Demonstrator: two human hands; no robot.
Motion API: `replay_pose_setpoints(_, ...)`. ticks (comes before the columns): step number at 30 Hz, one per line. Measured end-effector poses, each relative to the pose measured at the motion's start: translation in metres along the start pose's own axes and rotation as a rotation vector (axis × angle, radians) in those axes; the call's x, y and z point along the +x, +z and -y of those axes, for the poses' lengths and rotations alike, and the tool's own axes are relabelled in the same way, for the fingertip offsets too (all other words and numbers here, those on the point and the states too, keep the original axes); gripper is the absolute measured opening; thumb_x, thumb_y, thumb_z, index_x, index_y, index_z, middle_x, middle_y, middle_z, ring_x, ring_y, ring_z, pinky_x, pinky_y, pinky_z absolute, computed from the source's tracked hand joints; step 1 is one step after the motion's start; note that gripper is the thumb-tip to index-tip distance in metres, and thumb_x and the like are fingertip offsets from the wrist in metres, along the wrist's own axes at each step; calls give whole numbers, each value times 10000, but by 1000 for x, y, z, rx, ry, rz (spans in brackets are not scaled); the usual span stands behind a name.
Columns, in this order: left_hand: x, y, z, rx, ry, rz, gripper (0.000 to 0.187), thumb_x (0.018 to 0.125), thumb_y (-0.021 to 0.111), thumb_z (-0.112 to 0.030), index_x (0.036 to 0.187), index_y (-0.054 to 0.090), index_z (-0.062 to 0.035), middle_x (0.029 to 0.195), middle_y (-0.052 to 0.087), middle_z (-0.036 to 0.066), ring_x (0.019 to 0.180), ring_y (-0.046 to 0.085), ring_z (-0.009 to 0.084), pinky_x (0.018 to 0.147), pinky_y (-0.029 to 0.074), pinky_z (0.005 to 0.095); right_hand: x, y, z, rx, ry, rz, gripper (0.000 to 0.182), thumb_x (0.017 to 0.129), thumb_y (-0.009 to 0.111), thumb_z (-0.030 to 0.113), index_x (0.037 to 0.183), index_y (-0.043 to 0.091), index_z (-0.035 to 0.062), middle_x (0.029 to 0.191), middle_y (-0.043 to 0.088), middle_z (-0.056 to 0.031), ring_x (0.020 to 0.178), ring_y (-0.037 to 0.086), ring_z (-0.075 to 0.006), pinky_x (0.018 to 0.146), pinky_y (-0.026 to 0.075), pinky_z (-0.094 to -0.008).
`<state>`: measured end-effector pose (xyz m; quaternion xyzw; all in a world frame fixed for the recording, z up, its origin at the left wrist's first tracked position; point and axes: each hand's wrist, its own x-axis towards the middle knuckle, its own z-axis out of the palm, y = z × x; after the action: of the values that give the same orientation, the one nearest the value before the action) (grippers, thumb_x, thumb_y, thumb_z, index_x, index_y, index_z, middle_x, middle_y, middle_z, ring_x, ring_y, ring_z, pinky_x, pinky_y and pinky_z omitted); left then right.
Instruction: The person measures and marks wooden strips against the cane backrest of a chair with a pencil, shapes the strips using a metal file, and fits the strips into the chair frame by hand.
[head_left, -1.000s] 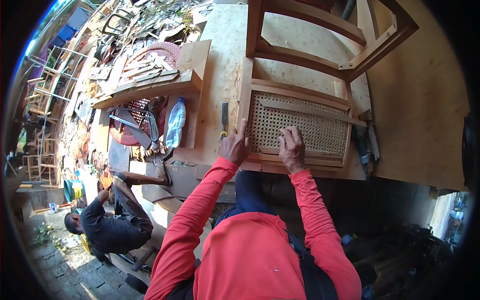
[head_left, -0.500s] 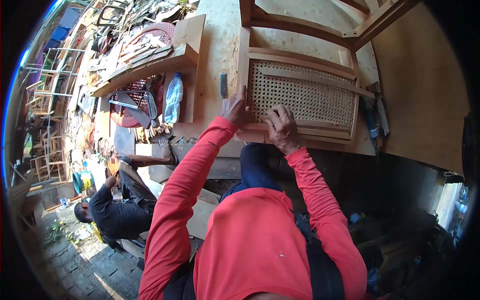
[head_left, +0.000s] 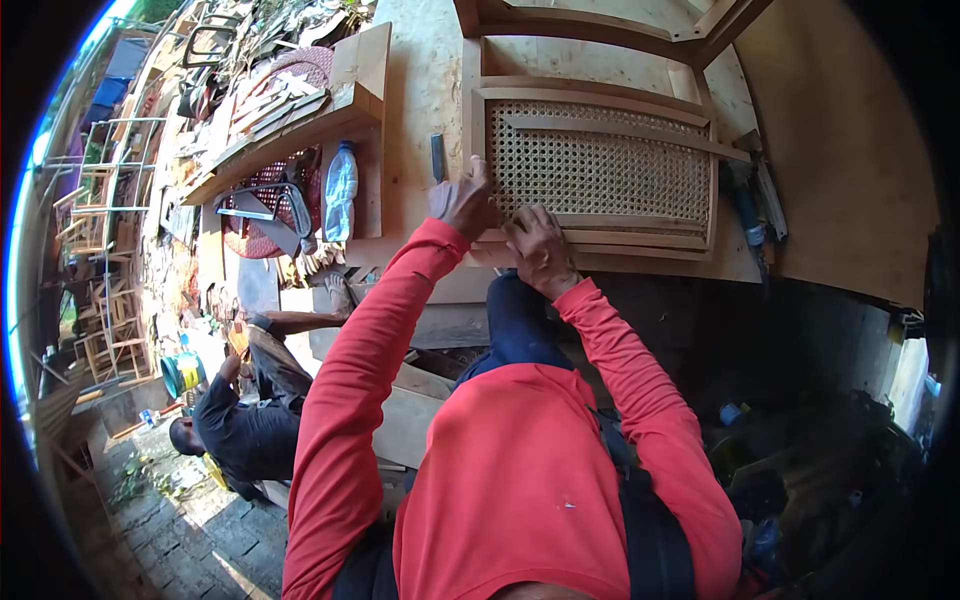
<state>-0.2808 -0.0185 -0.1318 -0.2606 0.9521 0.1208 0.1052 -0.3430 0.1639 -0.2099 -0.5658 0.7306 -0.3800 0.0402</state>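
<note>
A wooden chair frame [head_left: 590,84] lies on the workbench with a woven cane panel [head_left: 590,165] set in it. My left hand [head_left: 464,204] is closed around the frame's left side by the near corner, fingers bent. Beside it, my right hand [head_left: 541,248] has its fingers curled down at the left end of a thin wooden strip [head_left: 630,222] along the panel's near edge; the fingertips are partly hidden. Another loose strip [head_left: 625,134] lies slantwise across the cane, its right end past the frame. A chisel-like tool [head_left: 437,158] rests left of the frame.
A power tool [head_left: 745,205] lies at the frame's right. To the left are a plastic bottle [head_left: 341,190], a hacksaw-like tool [head_left: 290,205] and wood offcuts [head_left: 285,105]. A co-worker in dark clothes [head_left: 255,425] sits on the lower left.
My right hand has slid left along the near edge, closer to my left hand. The left hand's raised index finger has bent in. The view has shifted slightly.
</note>
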Motion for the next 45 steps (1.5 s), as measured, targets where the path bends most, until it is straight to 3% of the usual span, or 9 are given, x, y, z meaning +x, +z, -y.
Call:
replay_pose_setpoints(4,4,2,19,133,150,72,811,880,649,-187,1559,372,159,876,770,274,763,772,464,647,596,547,0,-2,0,-1,5,25,246,845,752,66,1082,696,30,1108,613,-138,1105,584,-369,988,508,-479)
replay_pose_setpoints(11,16,8,23,119,194,114,873,822,739,-226,1525,401,166,887,770,286,798,786,441,670,589,539,2,-6,5,-37,18,53,211,868,748,94,1067,702,39,1111,609,-128,1116,585,-354,986,502,-460)
replay_pose_setpoints(14,14,-11,26,207,276,175,793,879,739,-192,1498,375,145,923,765,268,832,772,453,670,580,536,4,-5,5,-30,24,66,221,855,764,77,1059,695,25,1110,619,-138,1100,591,-367,979,513,-474)
replay_pose_setpoints(20,3,-1,49,55,250,121,1032,810,895,-323,1612,310,-42,972,763,255,880,755,490,723,565,567,6,-6,8,-26,20,47,216,854,767,79,1056,708,27,1092,626,-133,1089,601,-356,961,517,-467)
replay_pose_setpoints(23,5,2,56,11,267,106,1055,797,922,-418,1606,328,-93,1039,751,269,919,749,496,737,561,573,7,-5,5,-6,19,35,232,856,758,72,1078,708,29,1089,617,-131,1079,603,-346,948,515,-455)
replay_pose_setpoints(26,7,2,58,12,258,112,1045,789,925,-473,1580,350,-108,1079,741,266,945,744,503,744,558,576,12,-9,6,52,41,-29,286,834,774,38,1108,691,20,1097,601,-141,1072,609,-353,956,524,-455)
replay_pose_setpoints(35,8,-3,53,81,250,102,1000,798,926,-460,1548,375,-94,1051,726,281,952,737,509,755,555,582,47,-44,-26,-42,116,-276,377,824,805,2,1181,687,18,1120,582,-149,1048,629,-363,926,554,-456)
replay_pose_setpoints(43,13,1,72,-98,363,77,946,815,906,-381,1550,375,-112,1110,691,249,1002,713,489,796,562,564,75,-65,-76,-221,164,-415,453,807,834,23,1232,676,25,1210,585,-147,1125,609,-372,994,528,-468)
replay_pose_setpoints(45,13,3,74,-138,355,66,877,833,879,-299,1538,389,-117,1126,698,231,1029,714,482,803,572,558,83,-74,-97,-282,222,-419,473,797,837,10,1244,681,30,1230,590,-150,1144,611,-372,993,528,-471)
